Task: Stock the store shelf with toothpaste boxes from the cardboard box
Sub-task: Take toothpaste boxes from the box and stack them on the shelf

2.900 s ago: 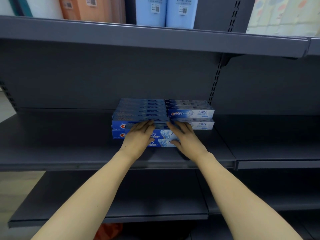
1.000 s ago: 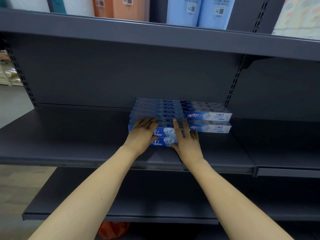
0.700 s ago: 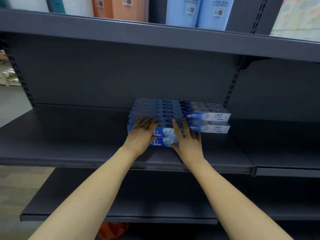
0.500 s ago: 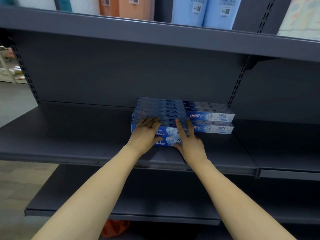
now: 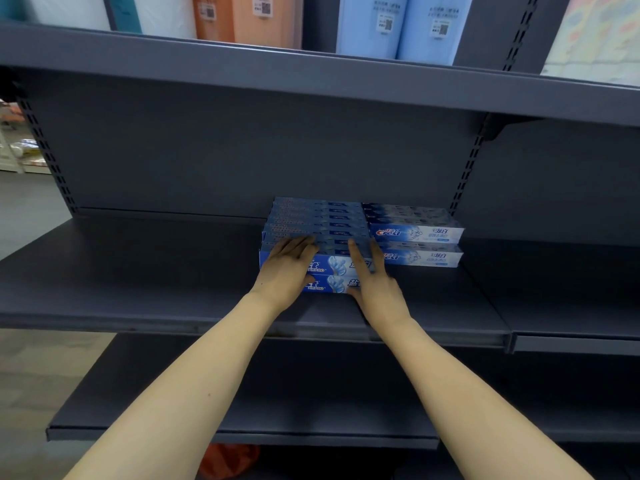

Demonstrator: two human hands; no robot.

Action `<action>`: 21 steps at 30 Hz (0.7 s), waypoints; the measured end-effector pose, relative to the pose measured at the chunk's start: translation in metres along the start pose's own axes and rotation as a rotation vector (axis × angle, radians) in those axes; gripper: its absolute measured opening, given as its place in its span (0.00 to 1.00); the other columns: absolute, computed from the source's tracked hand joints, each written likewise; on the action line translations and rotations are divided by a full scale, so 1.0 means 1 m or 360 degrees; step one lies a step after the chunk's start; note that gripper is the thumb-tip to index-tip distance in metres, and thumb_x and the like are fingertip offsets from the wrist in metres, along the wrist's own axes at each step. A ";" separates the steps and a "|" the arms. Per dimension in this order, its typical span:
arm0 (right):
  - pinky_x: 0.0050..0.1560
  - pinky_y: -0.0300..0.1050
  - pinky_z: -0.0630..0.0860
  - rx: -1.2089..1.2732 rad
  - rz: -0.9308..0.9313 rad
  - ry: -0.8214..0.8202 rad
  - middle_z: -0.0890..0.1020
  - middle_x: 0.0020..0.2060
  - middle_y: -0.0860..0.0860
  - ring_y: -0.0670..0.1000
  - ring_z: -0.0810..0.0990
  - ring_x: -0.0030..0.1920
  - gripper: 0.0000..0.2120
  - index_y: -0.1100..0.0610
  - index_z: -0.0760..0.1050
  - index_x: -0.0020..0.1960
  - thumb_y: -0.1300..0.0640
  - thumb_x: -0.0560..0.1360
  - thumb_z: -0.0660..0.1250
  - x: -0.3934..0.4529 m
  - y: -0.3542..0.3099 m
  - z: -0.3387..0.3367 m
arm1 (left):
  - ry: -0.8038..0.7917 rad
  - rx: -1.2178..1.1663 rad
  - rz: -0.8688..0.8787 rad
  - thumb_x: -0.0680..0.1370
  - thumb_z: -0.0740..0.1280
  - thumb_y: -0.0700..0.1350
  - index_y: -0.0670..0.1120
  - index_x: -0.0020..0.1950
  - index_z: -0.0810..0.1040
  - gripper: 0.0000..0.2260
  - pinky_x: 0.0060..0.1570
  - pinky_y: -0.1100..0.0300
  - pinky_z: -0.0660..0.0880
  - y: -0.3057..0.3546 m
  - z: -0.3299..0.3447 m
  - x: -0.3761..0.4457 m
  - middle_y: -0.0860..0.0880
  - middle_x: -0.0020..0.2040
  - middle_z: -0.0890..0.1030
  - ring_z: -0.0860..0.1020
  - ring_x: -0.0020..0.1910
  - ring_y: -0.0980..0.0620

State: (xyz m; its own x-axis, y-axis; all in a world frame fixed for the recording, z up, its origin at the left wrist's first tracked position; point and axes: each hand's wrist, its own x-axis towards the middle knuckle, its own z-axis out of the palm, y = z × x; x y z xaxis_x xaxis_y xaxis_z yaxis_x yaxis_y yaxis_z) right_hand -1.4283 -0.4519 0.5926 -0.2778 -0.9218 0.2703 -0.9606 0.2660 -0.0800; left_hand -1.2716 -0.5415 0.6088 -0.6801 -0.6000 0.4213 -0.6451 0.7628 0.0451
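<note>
Blue stack [image 5: 317, 233] set on shelf [image 5: 138, 278], touching white stack [image 5: 415, 233] to its right. Left hand [image 5: 285, 268] laid flat, fingers spread, over stack's front-left; right hand [image 5: 372, 282] pressed flat against front-right, nothing gripped. Likely done for squaring. Cardboard box unseen.

Two bare forearms reach in from the lower edge, uncovered from elbow to wrist: no sleeve, watch, bracelet or glove shows. The left hand [image 5: 285, 271] and right hand [image 5: 375, 284] carry no visible rings. Fingernails look short and unpainted.
</note>
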 end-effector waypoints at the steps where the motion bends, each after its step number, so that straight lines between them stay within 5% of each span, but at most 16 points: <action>1: 0.48 0.49 0.77 -0.0040 0.0013 0.0038 0.48 0.77 0.57 0.61 0.78 0.54 0.39 0.47 0.44 0.77 0.50 0.76 0.65 -0.001 -0.001 -0.002 | -0.0002 0.0004 -0.0008 0.78 0.65 0.46 0.43 0.74 0.62 0.26 0.74 0.58 0.47 0.000 0.000 0.000 0.46 0.75 0.61 0.57 0.75 0.49; 5: 0.55 0.67 0.73 -0.0338 0.0005 0.0266 0.76 0.64 0.59 0.68 0.77 0.58 0.44 0.52 0.73 0.67 0.44 0.54 0.81 0.005 -0.001 0.002 | 0.0025 -0.0024 -0.0020 0.78 0.66 0.45 0.42 0.73 0.62 0.26 0.74 0.57 0.47 0.000 0.001 0.000 0.46 0.75 0.61 0.57 0.75 0.49; 12: 0.60 0.61 0.72 -0.0385 -0.0117 0.0326 0.79 0.60 0.58 0.59 0.78 0.61 0.47 0.59 0.76 0.63 0.46 0.47 0.83 0.013 0.001 0.008 | 0.0039 0.0056 0.0026 0.68 0.75 0.40 0.36 0.64 0.74 0.26 0.69 0.48 0.61 -0.004 0.008 0.000 0.38 0.66 0.74 0.71 0.67 0.40; 15: 0.66 0.59 0.66 -0.0391 -0.0062 0.0269 0.75 0.66 0.57 0.59 0.73 0.67 0.47 0.58 0.70 0.69 0.45 0.55 0.81 0.015 0.000 0.009 | 0.0041 0.0060 0.0024 0.70 0.73 0.41 0.37 0.66 0.72 0.26 0.71 0.49 0.57 -0.004 0.008 0.000 0.40 0.69 0.71 0.67 0.70 0.42; 18: 0.74 0.58 0.45 -0.0426 -0.0028 0.0061 0.54 0.77 0.54 0.56 0.50 0.77 0.42 0.54 0.46 0.78 0.45 0.73 0.67 0.012 -0.005 0.000 | -0.0049 0.0108 -0.0040 0.77 0.65 0.44 0.42 0.73 0.62 0.26 0.74 0.52 0.42 -0.002 0.008 0.003 0.46 0.76 0.60 0.54 0.76 0.49; 21: 0.74 0.57 0.39 -0.0502 0.0030 0.0031 0.46 0.77 0.54 0.55 0.42 0.77 0.40 0.55 0.38 0.77 0.44 0.78 0.59 0.004 -0.013 -0.008 | -0.0103 0.0249 -0.0134 0.78 0.64 0.44 0.43 0.74 0.58 0.26 0.73 0.48 0.37 0.008 0.006 0.001 0.47 0.77 0.54 0.47 0.77 0.48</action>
State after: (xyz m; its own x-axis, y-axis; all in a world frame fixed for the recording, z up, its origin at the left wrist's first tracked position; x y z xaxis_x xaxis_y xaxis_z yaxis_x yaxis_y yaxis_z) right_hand -1.4175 -0.4569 0.6027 -0.2926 -0.9111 0.2904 -0.9076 0.3602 0.2157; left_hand -1.2791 -0.5372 0.6043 -0.6391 -0.6785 0.3623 -0.7437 0.6653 -0.0660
